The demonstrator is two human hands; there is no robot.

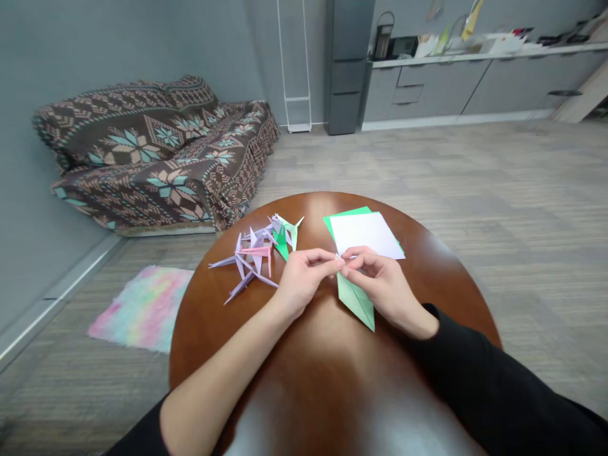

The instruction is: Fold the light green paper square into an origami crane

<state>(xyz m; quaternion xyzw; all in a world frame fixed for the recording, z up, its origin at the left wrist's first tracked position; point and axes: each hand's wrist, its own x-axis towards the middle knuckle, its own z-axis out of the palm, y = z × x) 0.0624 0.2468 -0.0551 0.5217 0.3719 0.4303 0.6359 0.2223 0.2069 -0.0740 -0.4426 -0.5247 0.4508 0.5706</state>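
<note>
Between my two hands is a light green folded paper (355, 299), creased into a long pointed shape with its tip toward me. My left hand (308, 276) pinches its far end between thumb and forefinger. Right beside those fingertips, my right hand (376, 282) is closed on the same end, so the fingers hide that part of the paper. Just beyond my hands lies a stack of paper sheets (365, 233), white on top with green showing underneath. Left of my left hand sits a cluster of folded paper cranes (256, 250) in purple, pink and green.
The round brown wooden table (323, 380) has a curved edge all around. A sofa (166, 145) with a patterned cover stands back left, near a fluffy pastel rug (142, 307). Along the far wall are a grey fridge (349, 63) and a kitchen counter (451, 58).
</note>
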